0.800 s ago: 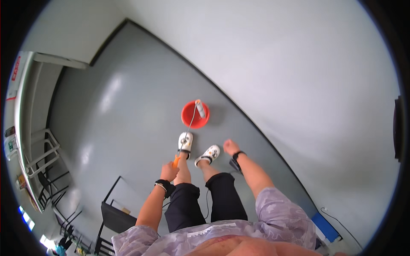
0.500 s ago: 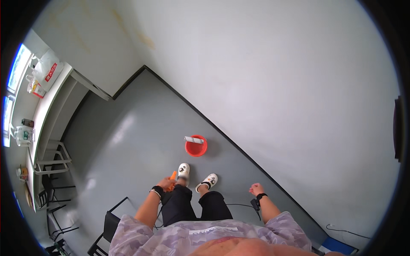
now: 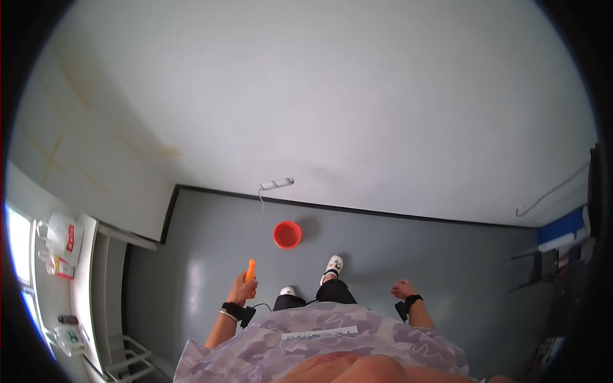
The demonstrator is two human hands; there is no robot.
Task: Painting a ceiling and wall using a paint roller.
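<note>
My left hand [image 3: 241, 287] is closed around the orange handle of a paint roller [image 3: 276, 184]. A thin metal rod runs forward from the handle to the roller's white, grey-striped sleeve, which shows in front of the lower part of the pale wall. Whether the sleeve touches the wall, I cannot tell. A red bucket [image 3: 287, 236] stands on the floor ahead of my feet, apart from the roller. My right hand [image 3: 402, 289] hangs at my right side, its fingers loosely curled with nothing visible in them.
The pale wall [image 3: 357, 102] rises from a dark skirting strip and has yellowish marks at the left. Along the left side runs a white counter [image 3: 83, 281] with plastic bags [image 3: 64, 236] on it. Dark furniture [image 3: 533, 271] stands at the right.
The roller has left the bucket's rim and swung up and forward with my left hand. My view and body have turned left, and my feet have shifted.
</note>
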